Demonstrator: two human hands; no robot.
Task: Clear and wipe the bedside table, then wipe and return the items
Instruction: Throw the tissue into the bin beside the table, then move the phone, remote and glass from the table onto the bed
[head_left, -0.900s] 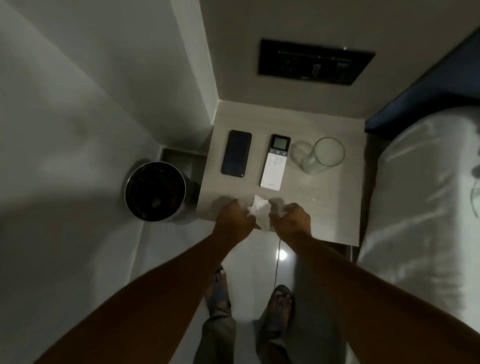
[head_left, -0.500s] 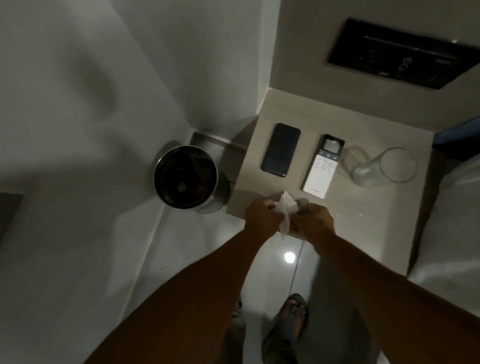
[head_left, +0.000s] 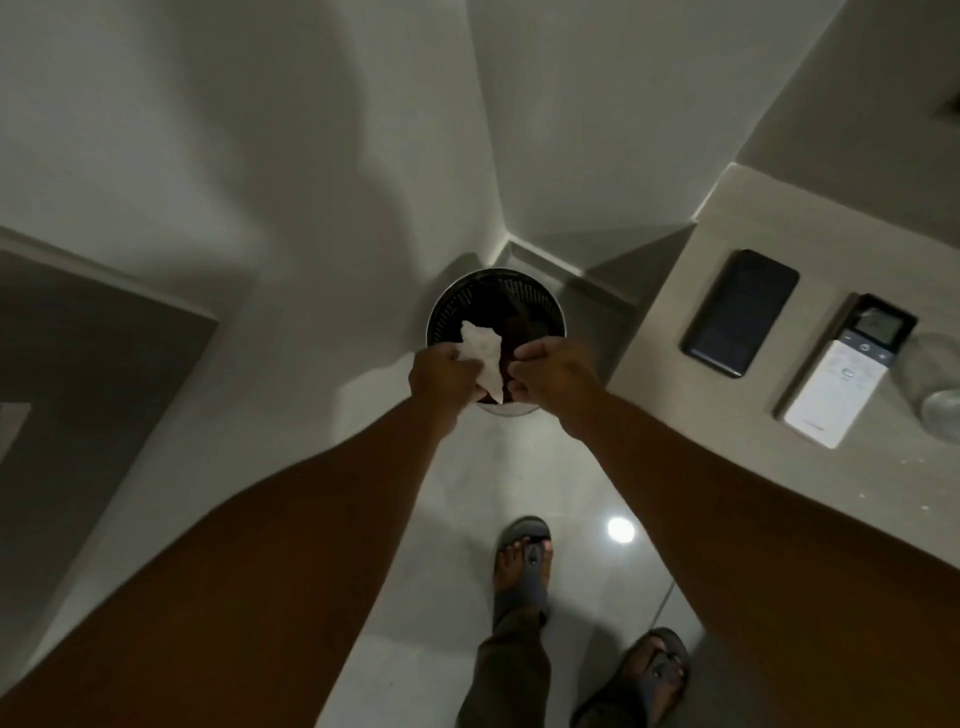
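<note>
Tissue (head_left: 484, 358) pinched in my left hand (head_left: 445, 375) over the bin (head_left: 550, 306) — right hand (head_left: 551, 375) curled empty, I think — next I let go.

A bin (head_left: 496, 312) stands on the floor (head_left: 519, 478) in the corner, left of the bench (head_left: 675, 415). On the bench lie a phone (head_left: 740, 312), a remote (head_left: 847, 376) to its right, then a glass (head_left: 935, 384). Both hands hold a tissue (head_left: 483, 358) over the bin.
</note>
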